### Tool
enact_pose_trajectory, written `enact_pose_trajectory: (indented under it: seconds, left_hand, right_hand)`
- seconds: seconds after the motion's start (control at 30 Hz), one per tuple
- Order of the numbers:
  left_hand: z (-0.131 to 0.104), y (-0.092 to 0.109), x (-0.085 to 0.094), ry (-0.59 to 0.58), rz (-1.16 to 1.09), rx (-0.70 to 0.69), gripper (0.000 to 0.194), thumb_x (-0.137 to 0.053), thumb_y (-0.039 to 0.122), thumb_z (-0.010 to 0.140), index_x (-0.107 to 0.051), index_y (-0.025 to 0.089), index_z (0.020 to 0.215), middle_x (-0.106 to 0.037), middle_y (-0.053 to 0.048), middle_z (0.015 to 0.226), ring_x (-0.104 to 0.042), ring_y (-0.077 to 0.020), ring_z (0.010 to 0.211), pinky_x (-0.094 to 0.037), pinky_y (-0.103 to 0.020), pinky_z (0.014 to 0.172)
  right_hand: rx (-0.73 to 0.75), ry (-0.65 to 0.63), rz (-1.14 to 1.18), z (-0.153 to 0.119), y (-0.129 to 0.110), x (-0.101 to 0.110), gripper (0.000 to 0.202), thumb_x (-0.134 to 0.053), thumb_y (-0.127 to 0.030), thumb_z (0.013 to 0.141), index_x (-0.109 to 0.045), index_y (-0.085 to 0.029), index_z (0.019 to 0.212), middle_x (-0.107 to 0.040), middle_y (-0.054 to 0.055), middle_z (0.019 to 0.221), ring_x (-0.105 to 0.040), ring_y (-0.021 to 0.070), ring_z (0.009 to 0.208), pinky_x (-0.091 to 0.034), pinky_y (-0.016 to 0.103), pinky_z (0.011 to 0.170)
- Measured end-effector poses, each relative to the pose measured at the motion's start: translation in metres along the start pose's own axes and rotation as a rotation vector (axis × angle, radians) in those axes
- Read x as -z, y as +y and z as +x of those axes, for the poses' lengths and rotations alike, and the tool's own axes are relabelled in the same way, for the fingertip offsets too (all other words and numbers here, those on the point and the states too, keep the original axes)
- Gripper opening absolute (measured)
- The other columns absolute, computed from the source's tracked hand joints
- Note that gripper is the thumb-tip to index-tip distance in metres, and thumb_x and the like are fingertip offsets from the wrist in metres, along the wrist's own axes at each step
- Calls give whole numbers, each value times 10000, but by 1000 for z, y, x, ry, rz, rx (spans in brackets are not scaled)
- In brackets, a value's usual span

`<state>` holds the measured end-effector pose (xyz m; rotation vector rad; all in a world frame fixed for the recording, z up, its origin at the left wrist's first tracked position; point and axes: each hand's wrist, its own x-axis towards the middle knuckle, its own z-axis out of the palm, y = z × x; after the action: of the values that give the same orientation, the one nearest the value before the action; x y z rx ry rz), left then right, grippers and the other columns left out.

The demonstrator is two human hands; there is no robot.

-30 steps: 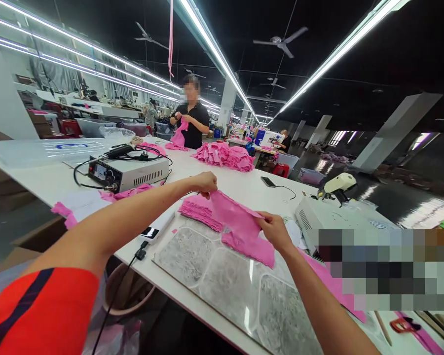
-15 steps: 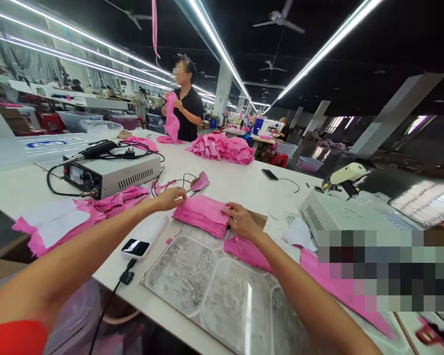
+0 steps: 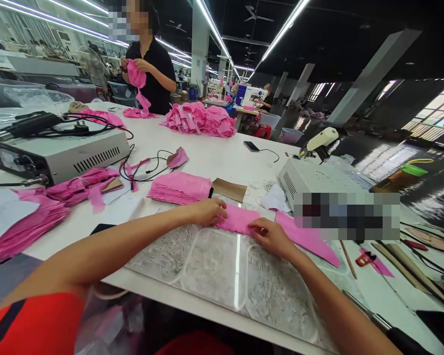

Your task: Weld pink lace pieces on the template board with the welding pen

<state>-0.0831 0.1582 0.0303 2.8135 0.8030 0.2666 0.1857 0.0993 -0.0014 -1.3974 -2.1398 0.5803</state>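
Note:
A flat pink fabric piece [image 3: 239,218] with a scalloped lower edge lies on the grey marbled mat [image 3: 214,264]. At its left end, my left hand [image 3: 209,212] has its fingers curled onto the cloth. My right hand [image 3: 272,235] pinches the right end, thumb and fingertips together. Just behind my left hand sits a neat stack of pink fabric pieces [image 3: 180,185]. To the right, a longer pink strip [image 3: 307,236] lies partly beside the grey box, and a white scrap [image 3: 274,197] rests behind it.
A grey control box [image 3: 77,155] with a cabled black handpiece stands left, near more pink fabric [image 3: 40,222]. Another pale box [image 3: 314,185] is at right. Across the table a co-worker [image 3: 151,64] holds pink cloth beside a pink heap [image 3: 200,119]. A phone [image 3: 250,146] lies behind.
My hands have left the pink stack and moved right and nearer to me, onto the single pink piece on the mat. The camera view has turned and tilted down.

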Motion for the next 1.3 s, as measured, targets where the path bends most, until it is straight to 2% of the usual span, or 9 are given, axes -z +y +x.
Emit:
enact_pose_trajectory:
  seconds: [0.17,0.27,0.43,0.63,0.8,0.9,0.97,1.13,1.3]
  left_hand:
    - [6,-5,5,-101,-5,-18,104,-597,92,781,-648,160,721,-642,-74,1058,-592,-180,933,-462,-275,847]
    - [2,-6,9,-109,-8,8,137,-554,65,784,-655,157,772,-640,-81,1033,-597,-178,931,-458,-264,840]
    - [1,-7,8,-103,-20,29,348,-527,52,788,-658,219,1064,-563,-79,1287,-554,-193,1121,-412,-290,959]
    - [5,-5,9,-82,-52,35,118,-551,93,787,-626,172,741,-597,-63,1228,-571,-186,1065,-421,-264,904]
    - [2,-2,18,-22,-100,55,93,-538,91,778,-593,167,784,-636,-68,1092,-597,-182,975,-440,-255,835]
    - [1,0,20,9,-132,54,85,-522,104,788,-575,166,815,-642,-66,1102,-594,-189,1013,-440,-261,857]
    - [-1,2,20,24,-147,51,93,-509,110,794,-566,165,841,-647,-60,1100,-597,-184,1008,-444,-260,852]
    - [-22,7,18,21,-152,7,106,-504,93,793,-562,166,844,-656,-31,937,-599,-150,862,-450,-232,770]
    - [-60,21,8,-34,-181,-73,134,-540,57,778,-580,183,796,-639,-15,827,-577,-142,784,-444,-232,746]
  right_hand:
    - [16,-4,18,-6,2,-4,207,-545,-220,772,-695,-210,915,-688,59,965,-630,162,812,-503,304,730]
    - [14,0,31,-7,4,-5,210,-533,-222,785,-693,-208,920,-684,59,974,-628,168,813,-503,318,736]
    - [32,-1,26,-6,5,-6,202,-530,-225,793,-692,-208,912,-685,56,970,-633,164,809,-513,316,739]
    - [35,11,-22,-7,5,-3,200,-526,-252,802,-695,-208,901,-704,53,975,-654,158,801,-530,305,729]
    - [4,61,-92,-7,-9,-1,258,-548,-370,828,-692,-211,971,-719,54,946,-651,167,749,-526,315,678]
    - [41,157,-213,1,-25,-13,411,-625,-447,783,-641,-226,1129,-679,85,1118,-638,216,908,-514,358,772]
    - [109,218,-344,8,-32,-24,394,-650,-392,772,-637,-223,1128,-663,101,1137,-617,240,984,-500,365,813]
    - [192,224,-450,1,-31,-35,186,-534,-118,791,-683,-204,860,-686,90,876,-609,202,800,-476,321,708]
    - [422,125,-506,-46,-40,-42,234,-470,-117,859,-682,-212,831,-679,63,802,-586,166,722,-455,288,651]
